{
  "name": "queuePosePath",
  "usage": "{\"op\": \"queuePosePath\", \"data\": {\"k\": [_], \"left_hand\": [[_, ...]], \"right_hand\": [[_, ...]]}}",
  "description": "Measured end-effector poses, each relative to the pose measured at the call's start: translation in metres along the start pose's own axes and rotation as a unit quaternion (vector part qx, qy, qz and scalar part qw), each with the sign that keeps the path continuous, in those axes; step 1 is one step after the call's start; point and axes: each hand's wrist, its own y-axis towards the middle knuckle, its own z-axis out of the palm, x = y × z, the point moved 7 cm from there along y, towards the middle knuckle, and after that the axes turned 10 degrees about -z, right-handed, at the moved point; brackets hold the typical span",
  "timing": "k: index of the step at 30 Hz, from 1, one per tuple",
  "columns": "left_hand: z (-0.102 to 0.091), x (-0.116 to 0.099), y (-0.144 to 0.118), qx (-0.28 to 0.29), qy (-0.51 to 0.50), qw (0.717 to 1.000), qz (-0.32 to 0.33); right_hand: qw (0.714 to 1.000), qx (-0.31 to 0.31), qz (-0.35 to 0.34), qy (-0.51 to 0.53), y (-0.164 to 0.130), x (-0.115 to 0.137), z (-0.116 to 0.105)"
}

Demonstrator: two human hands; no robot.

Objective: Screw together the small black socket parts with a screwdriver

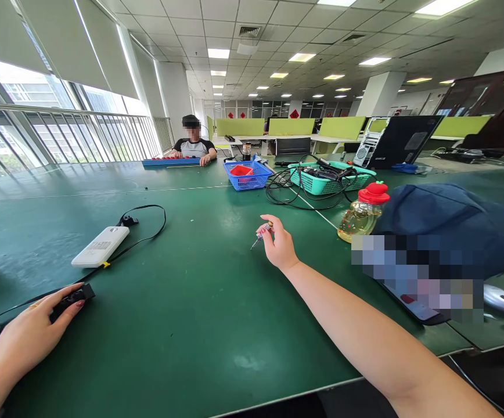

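Observation:
My left hand [32,328] lies at the left front of the green table, its fingers wrapped over a small black box-shaped device [87,291]. The hand covers much of that device. Further out, my right hand [281,247] is above the middle of the table, pinching a small screwdriver [258,238]. Its thin metal shaft points down and left, toward the tabletop; whether the tip touches is hard to see. Beyond my left hand rests a white power bank [101,247], with a black cord [164,220] looping behind it.
A blue basket [252,183], a green basket [317,184] of tangled cables and a red-lidded bottle [360,217] stand across the table. On the right are a dark blue bag [447,220] and a mouse [503,301]. A person [193,145] sits at the far end.

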Motion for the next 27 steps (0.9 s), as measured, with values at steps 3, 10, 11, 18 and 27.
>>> {"op": "queuePosePath", "data": {"k": [3, 10, 11, 18, 27], "left_hand": [[-0.005, -0.003, -0.005, 0.002, -0.013, 1.000, -0.018], [-0.024, -0.022, -0.022, -0.004, -0.048, 0.998, -0.027], [-0.023, -0.022, -0.022, 0.005, -0.052, 0.998, -0.036], [-0.016, -0.020, -0.021, -0.001, -0.099, 0.995, -0.011], [-0.036, -0.054, -0.030, -0.034, -0.059, 0.997, 0.046]], "right_hand": [[1.000, -0.001, -0.001, 0.001, 0.000, 0.000, 0.000], [1.000, -0.002, -0.006, 0.003, 0.000, 0.001, 0.001], [1.000, -0.002, -0.005, 0.004, 0.000, 0.001, 0.001], [1.000, -0.003, -0.006, 0.003, 0.000, 0.000, 0.001], [1.000, 0.006, 0.003, 0.010, 0.001, -0.002, 0.001]]}}
